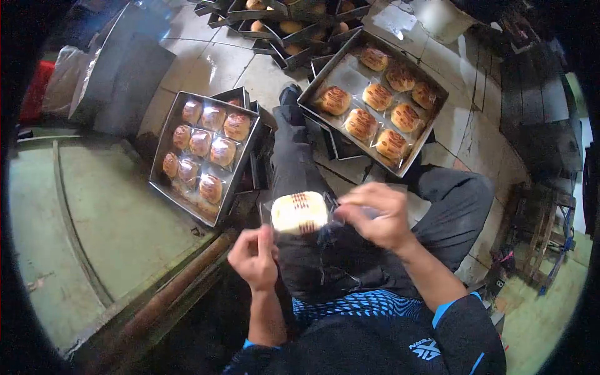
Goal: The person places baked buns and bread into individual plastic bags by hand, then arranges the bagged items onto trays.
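Clear plastic is closing around a pale bun [300,212] over the lap; left hand [253,256] is pinching one edge, right hand [375,215] gripping the other. Left tray [161,137] is seemingly sitting finished, right tray [347,74] likely waiting

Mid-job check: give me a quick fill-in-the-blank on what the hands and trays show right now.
The left hand and right hand hold one ___ in clear wrap.
The tray on the person's right holds ___ buns.
The dark sleeve ends in a ___ cuff.
Missing: bun; eight; blue.
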The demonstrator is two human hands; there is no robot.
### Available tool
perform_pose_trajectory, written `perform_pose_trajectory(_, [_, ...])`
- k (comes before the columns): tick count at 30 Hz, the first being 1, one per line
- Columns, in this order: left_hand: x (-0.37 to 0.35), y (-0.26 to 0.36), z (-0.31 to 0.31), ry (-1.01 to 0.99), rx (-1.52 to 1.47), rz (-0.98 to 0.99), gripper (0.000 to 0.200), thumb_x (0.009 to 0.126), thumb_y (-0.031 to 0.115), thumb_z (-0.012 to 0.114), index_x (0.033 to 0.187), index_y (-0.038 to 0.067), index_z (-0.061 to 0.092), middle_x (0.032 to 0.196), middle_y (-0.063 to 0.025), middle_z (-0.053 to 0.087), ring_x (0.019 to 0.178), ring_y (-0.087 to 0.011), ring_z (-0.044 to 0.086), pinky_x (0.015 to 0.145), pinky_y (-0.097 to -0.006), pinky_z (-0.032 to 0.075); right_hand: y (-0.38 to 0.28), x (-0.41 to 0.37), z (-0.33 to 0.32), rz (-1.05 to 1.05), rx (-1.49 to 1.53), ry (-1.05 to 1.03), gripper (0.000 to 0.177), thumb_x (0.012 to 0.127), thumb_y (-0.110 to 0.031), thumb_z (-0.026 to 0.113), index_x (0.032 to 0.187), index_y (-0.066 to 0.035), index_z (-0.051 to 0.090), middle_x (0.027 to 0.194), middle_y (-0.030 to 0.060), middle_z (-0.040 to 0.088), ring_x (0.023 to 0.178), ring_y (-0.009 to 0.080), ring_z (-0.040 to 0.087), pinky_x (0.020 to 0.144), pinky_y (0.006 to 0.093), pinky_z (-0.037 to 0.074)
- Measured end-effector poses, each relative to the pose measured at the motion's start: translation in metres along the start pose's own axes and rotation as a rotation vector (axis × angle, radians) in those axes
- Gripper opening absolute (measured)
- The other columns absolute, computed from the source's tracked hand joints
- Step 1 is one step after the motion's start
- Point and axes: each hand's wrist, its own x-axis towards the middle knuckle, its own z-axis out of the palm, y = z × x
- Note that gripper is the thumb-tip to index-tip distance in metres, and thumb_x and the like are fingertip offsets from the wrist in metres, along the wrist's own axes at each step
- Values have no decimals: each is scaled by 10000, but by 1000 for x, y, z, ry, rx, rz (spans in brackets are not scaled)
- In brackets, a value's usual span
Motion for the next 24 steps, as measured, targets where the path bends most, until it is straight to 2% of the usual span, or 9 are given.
perform_pose_trajectory(3, [42, 4, 20, -32, -70, -148, 190, 962, 138, 693, 842, -9, 695, 643, 15, 594, 505, -6, 469, 444, -172, 314, -18, 31, 23, -126, -291, -381, 732, 726, -119, 810, 1400, -67, 529, 1347, 184, 607, 1270, 284, 575, 1114, 434, 376])
perform_pose_trajectory(7, [59, 12, 37, 5, -339, -136, 265, 1031, 227, 521, 1139, 18, 641, 693, 74, 431, 526, 3, 314, 448, -193, 229, 25, 70, 18, 107, 53, -271, 712, 746, -249, 854, 1329, 50, 576, 1289, 259, 632, 1152, 325, 658, 1015, 403, 495])
perform_pose_trajectory(9, [53, -9, 42, -11, -325, -145, 237, 1015, 215, 547, 1119, 28, 649, 709, 70, 444, 528, 4, 311, 451, -191, 222, 61, 93, 9, 549, 361, -165, 769, 824, -334, 835, 1409, 7, 472, 1381, 162, 542, 1255, 254, 547, 1010, 387, 492])
perform_pose_trajectory(12, [40, -41, 62, -75, -199, -198, 137, 945, 164, 632, 1000, 42, 663, 747, 54, 477, 568, -47, 361, 501, -225, 283, 145, 144, -12, 702, 281, 72, 580, 909, -285, 762, 1366, -21, 519, 1202, 118, 663, 1090, 222, 632, 966, 367, 503])
perform_pose_trajectory(14, [41, -47, 73, -40, 101, 83, 99, 904, 134, 669, 922, 36, 666, 731, 24, 479, 576, -74, 382, 516, -250, 306, 234, 155, -49, 640, 119, 268, 530, 955, -359, 693, 1344, -16, 584, 1081, 149, 721, 923, 203, 687, 861, 358, 535])
perform_pose_trajectory(16, [47, -40, 76, -50, 78, 65, 90, 879, 121, 693, 856, 39, 664, 704, 0, 473, 559, -84, 391, 502, -260, 304, 279, 130, -91, 668, -787, 432, 538, 916, -423, 685, 1236, 10, 669, 1050, 196, 722, 985, 291, 694, 799, 396, 553])
perform_pose_trajectory(17, [50, -43, 76, -24, 95, 96, 97, 878, 122, 694, 842, 38, 660, 697, -4, 474, 548, -89, 390, 496, -264, 304, 301, 106, -103, 822, -726, 580, 589, 914, -402, 672, 1343, -7, 591, 1211, 237, 664, 1129, 375, 636, 887, 447, 537])
perform_pose_trajectory(20, [59, -49, 77, 2, 142, 163, 123, 884, 112, 687, 813, 23, 639, 698, -8, 483, 555, -77, 404, 504, -254, 314, 341, -6, -99, 1037, -358, 897, 724, 829, -389, 746, 1387, -5, 490, 1331, 208, 577, 1192, 351, 585, 1003, 486, 474])
perform_pose_trajectory(24, [54, -39, 83, -9, 199, 175, 147, 872, 108, 700, 787, 8, 632, 694, -23, 498, 550, -85, 425, 505, -261, 333, 323, -27, -72, 1097, 1047, 490, 447, 818, -271, 715, 1172, -29, 591, 1206, 159, 635, 1111, 331, 605, 991, 495, 480])
